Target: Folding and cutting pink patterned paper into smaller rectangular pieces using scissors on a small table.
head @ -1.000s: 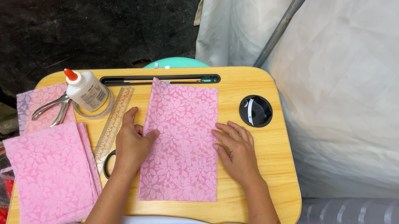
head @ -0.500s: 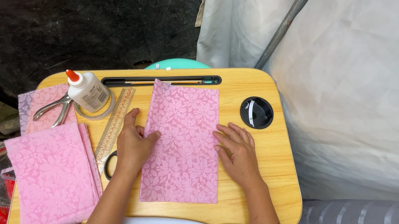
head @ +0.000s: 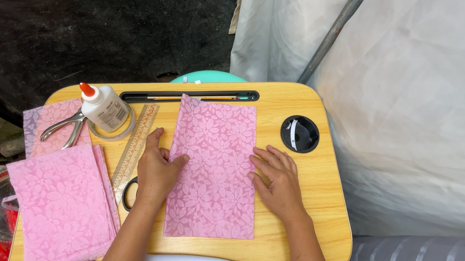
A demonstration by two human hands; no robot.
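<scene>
Head view: my left hand (head: 157, 165) lay flat and spread on the left edge of the pink sheet (head: 213, 168), and my right hand (head: 279, 182) lay flat and spread on its right edge — both pressing, neither gripping anything. The sheet sat in the middle of the frame on the tray (head: 325, 185), long side running up and down.

I judged it light, thin and limp, a flower-patterned material that would slide on the smooth wood and crease if pinched hard — best taken by a corner or along one long edge, with the other palm holding it down.

Counted: one sheet under my hands, one stack (head: 63, 206) of the same pink material at lower left, one more piece (head: 47, 117) at the tray's left end under the pliers (head: 66, 125), one glue bottle (head: 103, 106), one ruler (head: 135, 145), one round cup well (head: 299, 133), and scissors (head: 129, 193) partly hidden by my left wrist.
</scene>
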